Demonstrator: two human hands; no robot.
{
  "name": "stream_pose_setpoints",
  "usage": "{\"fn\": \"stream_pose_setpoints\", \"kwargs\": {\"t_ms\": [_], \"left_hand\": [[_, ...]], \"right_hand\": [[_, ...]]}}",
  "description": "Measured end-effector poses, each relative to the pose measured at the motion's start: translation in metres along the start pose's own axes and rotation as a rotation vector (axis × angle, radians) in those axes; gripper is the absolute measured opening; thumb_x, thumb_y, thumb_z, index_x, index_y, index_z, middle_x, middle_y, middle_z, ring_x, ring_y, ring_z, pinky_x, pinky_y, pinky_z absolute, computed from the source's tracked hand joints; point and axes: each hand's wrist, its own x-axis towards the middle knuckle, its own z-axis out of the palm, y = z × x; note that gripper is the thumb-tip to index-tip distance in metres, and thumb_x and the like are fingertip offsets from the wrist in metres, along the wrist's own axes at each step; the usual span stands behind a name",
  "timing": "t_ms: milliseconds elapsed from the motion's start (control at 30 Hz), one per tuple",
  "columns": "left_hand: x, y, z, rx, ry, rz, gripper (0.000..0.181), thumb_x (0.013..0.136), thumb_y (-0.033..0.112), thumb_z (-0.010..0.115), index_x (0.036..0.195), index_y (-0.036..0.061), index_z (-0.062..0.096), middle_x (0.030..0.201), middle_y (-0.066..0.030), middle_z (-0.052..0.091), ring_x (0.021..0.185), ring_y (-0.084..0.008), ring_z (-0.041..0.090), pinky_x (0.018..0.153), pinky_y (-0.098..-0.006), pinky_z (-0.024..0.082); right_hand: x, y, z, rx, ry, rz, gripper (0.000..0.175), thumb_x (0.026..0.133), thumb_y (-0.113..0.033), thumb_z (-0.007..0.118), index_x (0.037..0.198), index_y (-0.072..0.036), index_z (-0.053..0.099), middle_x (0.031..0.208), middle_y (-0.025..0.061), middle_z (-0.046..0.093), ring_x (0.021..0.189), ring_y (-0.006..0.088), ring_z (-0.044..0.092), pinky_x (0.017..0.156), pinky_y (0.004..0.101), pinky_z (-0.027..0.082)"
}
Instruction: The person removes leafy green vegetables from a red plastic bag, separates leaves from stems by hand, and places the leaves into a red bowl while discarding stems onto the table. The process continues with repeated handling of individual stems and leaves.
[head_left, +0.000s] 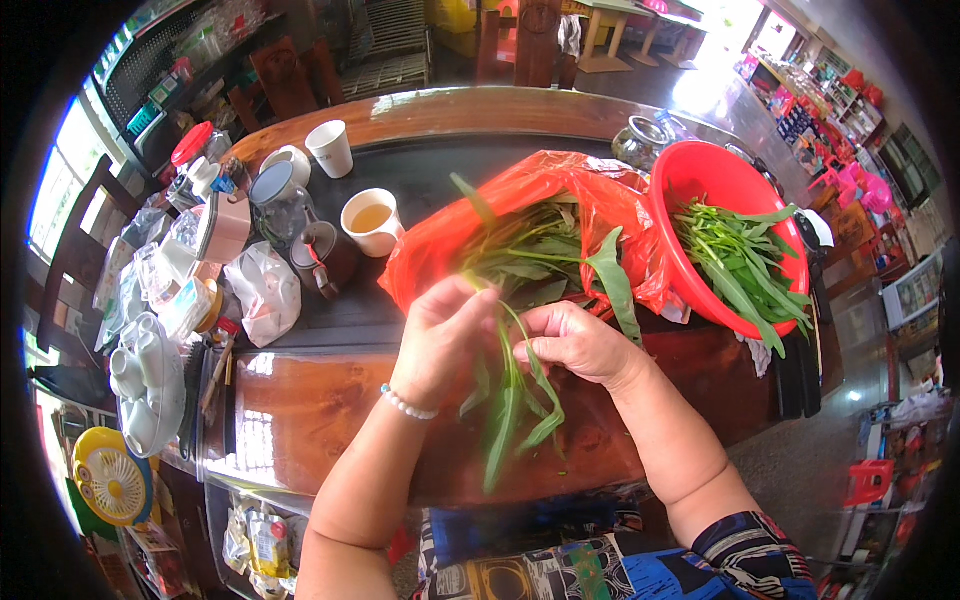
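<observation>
A sprig of water spinach (510, 405), blurred in part, hangs leaves down over the near edge of the wooden table. My left hand (446, 319), with a white bead bracelet at its wrist, pinches the upper stem. Close on its right, my right hand (574, 341) has thumb and fingers pinched on the thin stalks of the same sprig; its fingertips are partly hidden. Just beyond both hands lies an open red plastic bag (517, 191) with more leafy stems (551, 232) inside. Cut greens (739, 262) fill part of a tilted red plastic basin (686, 169) to the right.
On the dark tea tray (420, 169) stand a paper cup of tea (373, 223), another paper cup (330, 150) and a brown teapot (322, 251). Jars, bags and a dish of white teacups (146, 382) crowd the left. A glass jar (641, 142) stands behind the basin.
</observation>
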Motion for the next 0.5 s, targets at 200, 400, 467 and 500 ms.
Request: {"fn": "stream_pose_setpoints", "kwargs": {"t_ms": [200, 400, 467, 500], "left_hand": [[0.000, -0.005, -0.001, 0.010, -0.027, 0.041, 0.007, 0.098, 0.016, 0.064, 0.100, 0.0096, 0.066, 0.085, 0.0041, 0.065, 0.069, -0.0017, 0.060, 0.054, -0.0178, 0.048], [0.001, -0.007, 0.004, -0.025, 0.001, 0.038, 0.007, 0.099, 0.015, 0.062, 0.101, 0.0099, 0.064, 0.086, 0.0010, 0.067, 0.069, -0.0054, 0.062, 0.053, -0.0203, 0.049], [0.002, -0.010, 0.004, -0.067, -0.001, 0.057, 0.006, 0.099, 0.014, 0.060, 0.102, 0.0095, 0.063, 0.087, -0.0008, 0.067, 0.069, -0.0075, 0.064, 0.053, -0.0219, 0.050], [0.001, -0.010, 0.004, -0.069, 0.005, 0.043, 0.006, 0.099, 0.014, 0.059, 0.102, 0.0092, 0.063, 0.086, -0.0014, 0.067, 0.069, -0.0083, 0.064, 0.054, -0.0226, 0.051]], "right_hand": [[0.000, -0.003, 0.013, 0.096, 0.067, 0.004, 0.020, 0.091, -0.009, 0.054, 0.105, -0.003, 0.068, 0.087, -0.0030, 0.064, 0.071, 0.0047, 0.053, 0.064, 0.0222, 0.044], [0.004, 0.008, 0.006, -0.016, 0.139, -0.106, 0.014, 0.088, -0.005, 0.050, 0.092, -0.004, 0.063, 0.082, -0.0055, 0.057, 0.072, 0.0041, 0.049, 0.064, 0.0219, 0.040], [0.007, 0.016, 0.000, -0.119, 0.230, -0.182, 0.018, 0.084, -0.006, 0.044, 0.088, -0.002, 0.062, 0.083, -0.0009, 0.061, 0.076, 0.0075, 0.052, 0.070, 0.0217, 0.041], [0.007, 0.013, 0.002, -0.106, 0.279, -0.195, 0.016, 0.084, -0.007, 0.044, 0.085, -0.003, 0.059, 0.081, -0.0011, 0.059, 0.073, 0.0080, 0.051, 0.068, 0.0226, 0.041]]}}
